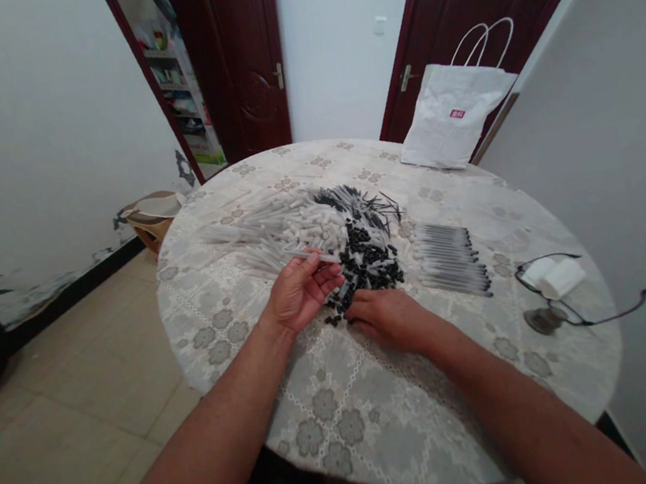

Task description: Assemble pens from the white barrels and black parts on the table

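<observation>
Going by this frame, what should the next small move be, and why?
Probably, the right hand should pinch one of the small black caps and bring it to the pale pen barrel in the left hand: the right hand is down at the caps' near edge, and the lined-up pens show dark ends.

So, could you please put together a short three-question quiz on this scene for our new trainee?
1. Multiple choice: what does the left hand hold? A) eyeglasses B) a translucent pen barrel C) a black refill
2. True or false: the neat row of dark-tipped barrels lies left of the small black pen parts.
3. Short answer: which white item stands near the far right edge of the table?

Key: 1. B. 2. False; the row of dark-tipped barrels lies right of the small black pen parts. 3. A carrier bag.
</observation>
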`<state>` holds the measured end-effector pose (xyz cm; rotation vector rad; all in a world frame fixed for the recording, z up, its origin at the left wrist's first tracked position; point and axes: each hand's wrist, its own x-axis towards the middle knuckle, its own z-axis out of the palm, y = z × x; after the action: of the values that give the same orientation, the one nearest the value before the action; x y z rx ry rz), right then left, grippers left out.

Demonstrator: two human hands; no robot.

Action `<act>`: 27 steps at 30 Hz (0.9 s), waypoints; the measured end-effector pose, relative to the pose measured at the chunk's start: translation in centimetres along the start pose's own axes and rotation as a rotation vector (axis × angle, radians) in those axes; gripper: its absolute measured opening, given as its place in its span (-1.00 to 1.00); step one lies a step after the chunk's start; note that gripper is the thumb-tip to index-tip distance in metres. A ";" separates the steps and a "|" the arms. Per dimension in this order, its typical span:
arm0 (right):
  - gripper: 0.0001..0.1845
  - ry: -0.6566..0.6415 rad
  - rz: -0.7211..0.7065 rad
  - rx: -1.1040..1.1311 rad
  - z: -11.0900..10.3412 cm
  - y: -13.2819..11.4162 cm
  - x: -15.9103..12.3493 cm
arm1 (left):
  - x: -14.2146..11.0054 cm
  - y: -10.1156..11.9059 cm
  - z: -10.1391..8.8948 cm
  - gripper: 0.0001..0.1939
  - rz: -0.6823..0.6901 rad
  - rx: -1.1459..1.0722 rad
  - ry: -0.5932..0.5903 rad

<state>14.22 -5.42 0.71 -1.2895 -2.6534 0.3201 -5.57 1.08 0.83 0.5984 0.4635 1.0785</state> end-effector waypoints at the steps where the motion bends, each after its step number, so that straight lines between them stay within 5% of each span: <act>1: -0.86 -0.034 0.023 -0.070 0.1 -0.3 0.1 | 0.0 0.0 0.0 -0.81 0.003 0.008 0.004; 9: -0.84 -0.051 0.073 -0.171 0.6 -1.2 0.8 | 0.3 -0.4 -0.2 -0.73 0.048 0.064 0.036; 14: -0.87 0.296 0.048 0.305 -0.1 -0.4 0.0 | 0.3 -0.7 -0.2 -0.69 0.077 0.085 0.010; 19: -0.85 0.591 0.335 0.896 0.3 0.5 0.4 | 0.2 -1.3 -0.1 -0.74 0.051 0.151 -0.053; 27: -0.74 0.711 0.415 1.079 0.8 0.6 1.2 | 0.0 -1.7 0.4 -0.68 0.021 0.173 -0.057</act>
<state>13.77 -4.17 -0.11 -1.1804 -1.2467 0.9508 -4.24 0.39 0.02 0.7863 0.5045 1.0451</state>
